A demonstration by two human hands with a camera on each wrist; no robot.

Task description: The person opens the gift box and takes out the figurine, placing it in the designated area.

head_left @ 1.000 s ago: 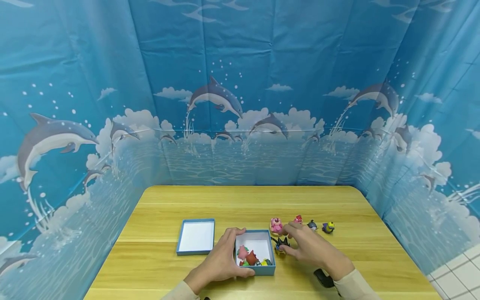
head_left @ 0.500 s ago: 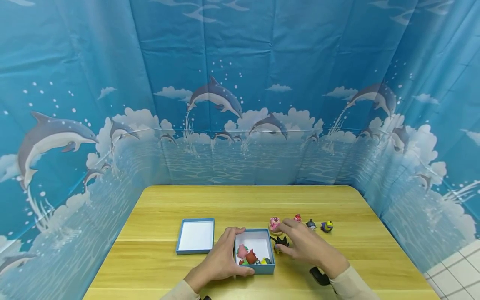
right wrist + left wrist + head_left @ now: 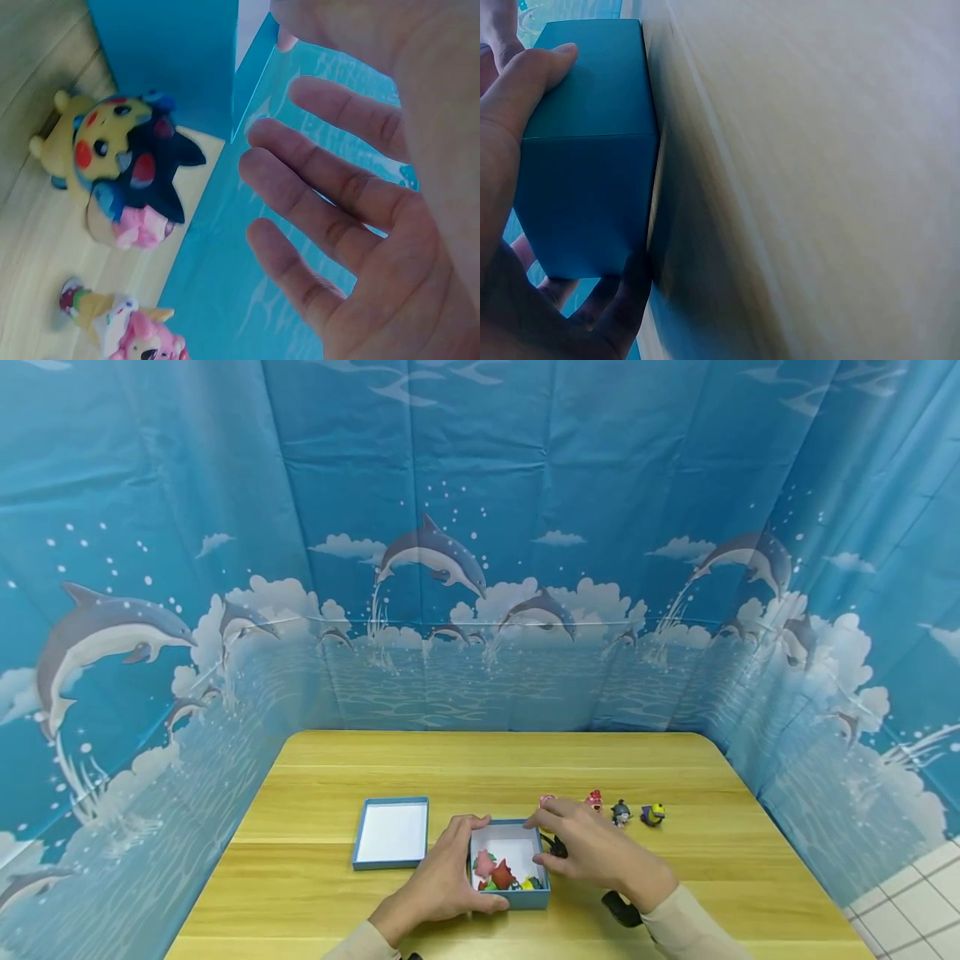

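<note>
My left hand [image 3: 442, 877] grips the left side of an open blue box [image 3: 512, 900], with the thumb on its near wall and the fingers at the far side. Inside, a pink figurine [image 3: 483, 863], a red-brown one [image 3: 502, 874] and yellow-green pieces [image 3: 531, 883] lie along the near wall. My right hand [image 3: 596, 852] hovers by the box's right rim, fingers extended and holding nothing in the right wrist view. Below it, a yellow figurine in a black hood [image 3: 112, 142] stands on the table beside the box; the hand partly hides it in the head view.
A blue box lid [image 3: 392, 833] with a white inside lies left of the box. Behind the right hand stand a pink figurine [image 3: 547, 798], a red-topped one [image 3: 595, 800], a grey one [image 3: 621, 813] and a yellow-purple one [image 3: 653, 815]. A dolphin-print curtain [image 3: 465, 685] encloses the table.
My right hand has shifted left, from over the black-hooded figurine to the box's right rim. It now covers most of the nearest pink figurine. My left hand and the box have stayed put.
</note>
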